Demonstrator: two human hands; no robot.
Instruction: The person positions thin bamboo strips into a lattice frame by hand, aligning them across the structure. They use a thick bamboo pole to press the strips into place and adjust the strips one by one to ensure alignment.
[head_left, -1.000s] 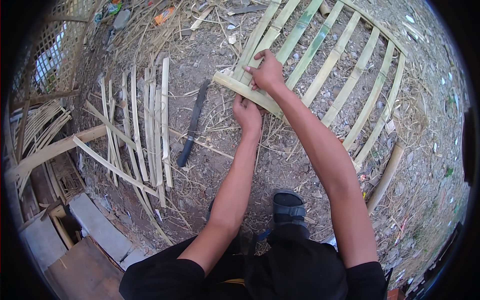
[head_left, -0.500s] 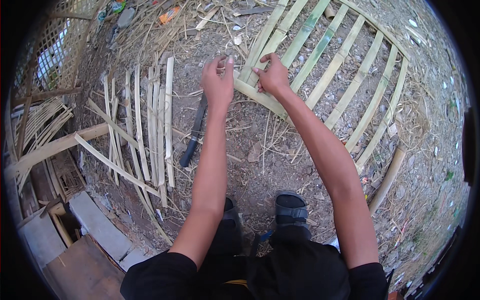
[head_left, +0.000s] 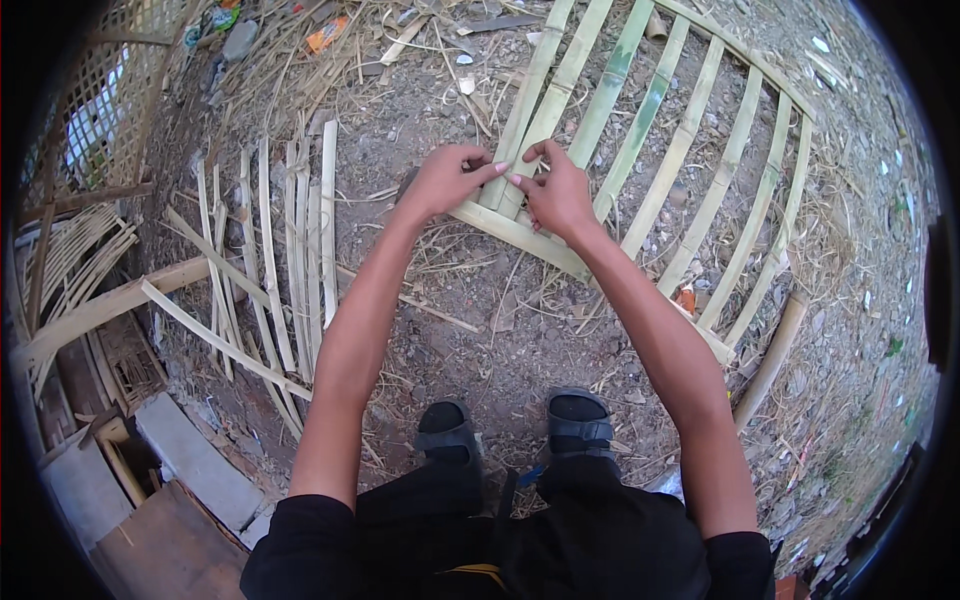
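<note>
A frame of split bamboo slats [head_left: 668, 150] lies on the dirt ahead of me, its long slats crossing a cross slat [head_left: 520, 238] at the near end. My left hand [head_left: 445, 180] and my right hand [head_left: 555, 190] meet fingertip to fingertip over the leftmost slats, where these cross the near cross slat. Both pinch at that joint; anything small held between the fingers is too small to make out. My forearms reach forward from the lower edge.
Loose bamboo strips [head_left: 290, 240] lie in a row to the left. A woven lattice panel [head_left: 105, 100] and bent strips stand at far left, boards and blocks [head_left: 190, 460] at lower left. A bamboo pole [head_left: 768, 360] lies right. My sandalled feet [head_left: 515, 430] stand below.
My left hand has moved from the near middle ground up and across to the frame's left corner, meeting the right hand. A dark blade seen earlier on the ground is now behind my left arm.
</note>
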